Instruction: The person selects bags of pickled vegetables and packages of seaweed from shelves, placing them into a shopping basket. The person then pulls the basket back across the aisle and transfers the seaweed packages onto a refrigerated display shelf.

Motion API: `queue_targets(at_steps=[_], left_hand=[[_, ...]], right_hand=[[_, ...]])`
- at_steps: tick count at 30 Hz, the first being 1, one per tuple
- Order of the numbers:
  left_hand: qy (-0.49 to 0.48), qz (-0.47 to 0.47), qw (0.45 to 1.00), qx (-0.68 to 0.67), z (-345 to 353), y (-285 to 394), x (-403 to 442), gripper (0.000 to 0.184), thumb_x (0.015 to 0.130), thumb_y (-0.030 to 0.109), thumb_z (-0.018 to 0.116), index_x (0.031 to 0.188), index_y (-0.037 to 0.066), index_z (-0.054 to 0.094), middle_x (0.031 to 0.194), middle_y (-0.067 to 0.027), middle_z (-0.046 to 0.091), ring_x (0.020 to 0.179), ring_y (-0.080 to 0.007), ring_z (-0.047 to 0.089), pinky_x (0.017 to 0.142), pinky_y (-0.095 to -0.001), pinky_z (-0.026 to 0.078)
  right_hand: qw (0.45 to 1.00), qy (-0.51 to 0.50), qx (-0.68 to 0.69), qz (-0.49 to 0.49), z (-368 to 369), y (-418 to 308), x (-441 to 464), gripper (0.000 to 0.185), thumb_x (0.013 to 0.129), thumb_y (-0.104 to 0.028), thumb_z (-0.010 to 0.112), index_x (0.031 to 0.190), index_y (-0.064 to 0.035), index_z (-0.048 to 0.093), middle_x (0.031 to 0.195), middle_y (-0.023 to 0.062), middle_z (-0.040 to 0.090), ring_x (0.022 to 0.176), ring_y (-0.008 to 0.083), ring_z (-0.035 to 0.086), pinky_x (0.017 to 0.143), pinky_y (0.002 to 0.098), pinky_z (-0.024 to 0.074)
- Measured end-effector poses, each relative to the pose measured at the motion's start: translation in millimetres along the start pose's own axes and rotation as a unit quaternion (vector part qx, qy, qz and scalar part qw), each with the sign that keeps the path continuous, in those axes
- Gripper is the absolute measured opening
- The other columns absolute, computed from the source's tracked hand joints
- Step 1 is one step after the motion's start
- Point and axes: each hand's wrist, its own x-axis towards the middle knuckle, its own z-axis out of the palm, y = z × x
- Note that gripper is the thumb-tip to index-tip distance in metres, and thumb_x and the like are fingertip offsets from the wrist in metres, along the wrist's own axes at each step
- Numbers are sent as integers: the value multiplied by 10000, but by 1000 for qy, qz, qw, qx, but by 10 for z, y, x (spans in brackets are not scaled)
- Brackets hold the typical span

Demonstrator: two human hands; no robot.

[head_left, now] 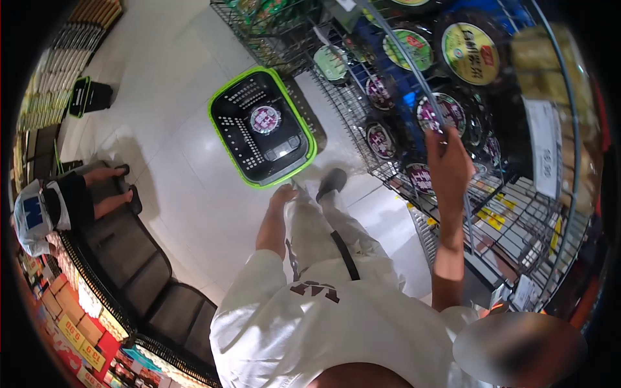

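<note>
My right hand (447,161) reaches into a wire rack on the right. Its fingers close on the lower edge of a round, dark pack with a purple label (441,113), which looks like dried seaweed. Similar purple-labelled packs (381,140) stand around it. Beside my legs, my left hand (283,195) is closed at the near end of a black shopping basket (309,154) with a bright green rim; the exact grip is partly hidden. Inside the basket lies one round purple-labelled pack (265,119).
Round packs with yellow-green labels (471,53) fill the upper rack. A price tag (543,147) hangs at right, and wire shelving (511,207) runs below. At left, a person (71,200) stands by a dark bench-like ledge (129,258). Another black basket (90,96) stands further off.
</note>
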Motion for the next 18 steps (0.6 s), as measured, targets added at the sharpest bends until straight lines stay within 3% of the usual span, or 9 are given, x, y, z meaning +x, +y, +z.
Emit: queue_targets(at_steps=[1, 4, 5, 7, 10, 12, 13, 15, 18], left_hand=[[-12, -67, 996, -54, -219, 359, -252, 511, 838, 383, 585, 1159, -9, 651, 1241, -253, 624, 1189, -359, 597, 976, -435, 487], [55, -56, 980, -182, -63, 819, -132, 411, 860, 320, 612, 1139, 21, 655, 1149, -243, 664, 1105, -363, 635, 937, -438, 501], [62, -50, 973, -217, 104, 1038, -143, 379, 867, 299, 621, 1132, 31, 657, 1119, -240, 677, 1077, -364, 648, 924, -439, 506], [138, 14, 979, -152, 57, 1691, -244, 302, 897, 263, 604, 1102, 46, 655, 1040, -221, 698, 991, -374, 667, 873, -428, 522], [216, 238, 904, -281, -344, 2992, -651, 224, 908, 194, 643, 1093, 68, 645, 971, -175, 700, 892, -324, 688, 807, -387, 540], [260, 357, 870, -219, -558, 3756, -871, 331, 832, 137, 669, 1143, 38, 618, 1072, -168, 675, 963, -342, 651, 862, -387, 519], [278, 425, 847, -153, -653, 4063, -925, 379, 805, 114, 670, 1168, 26, 605, 1123, -169, 661, 999, -345, 636, 879, -395, 512], [247, 399, 878, -94, -536, 4582, -680, 474, 778, 255, 732, 1203, 76, 624, 1407, -119, 493, 1328, -295, 451, 1091, -400, 356], [240, 400, 885, -14, -401, 4875, -314, 595, 785, 281, 722, 1319, 83, 551, 1424, -123, 483, 1354, -280, 424, 1161, -475, 251]], right_hand=[[1000, -2, 15, -9, -30, 23, -6, 381, 906, -361, 707, 1111, -47, 640, 814, 96, 690, 715, 277, 678, 651, 384, 515], [984, -109, 139, 21, -257, 43, 42, 396, 912, -336, 704, 1134, -19, 625, 910, 144, 686, 837, 295, 677, 733, 394, 517], [983, -3, 116, -141, -273, 426, -36, 391, 924, -312, 691, 1134, 10, 619, 972, 187, 669, 946, 323, 654, 809, 408, 506], [993, 53, 85, -57, -436, 615, -288, 391, 933, -295, 679, 1150, 24, 610, 994, 198, 660, 963, 335, 643, 827, 417, 502], [999, 35, 35, 0, -481, 927, -557, 411, 931, -285, 672, 1195, 22, 600, 1011, 202, 654, 938, 358, 640, 822, 436, 505], [1000, -10, 19, 15, -500, 960, -662, 429, 924, -284, 674, 1211, 23, 590, 1018, 205, 652, 924, 368, 641, 813, 446, 508], [997, 33, 25, -58, -540, 894, -609, 461, 911, -290, 682, 1227, 26, 569, 992, 218, 651, 904, 381, 641, 785, 463, 511], [998, 36, 38, -37, -556, 876, -596, 461, 934, -283, 658, 1263, 20, 549, 1012, 218, 653, 922, 374, 645, 800, 456, 507], [996, 50, 60, -32, -592, 871, -653, 491, 927, -292, 670, 1281, 20, 536, 1007, 210, 648, 911, 367, 644, 788, 463, 502]])
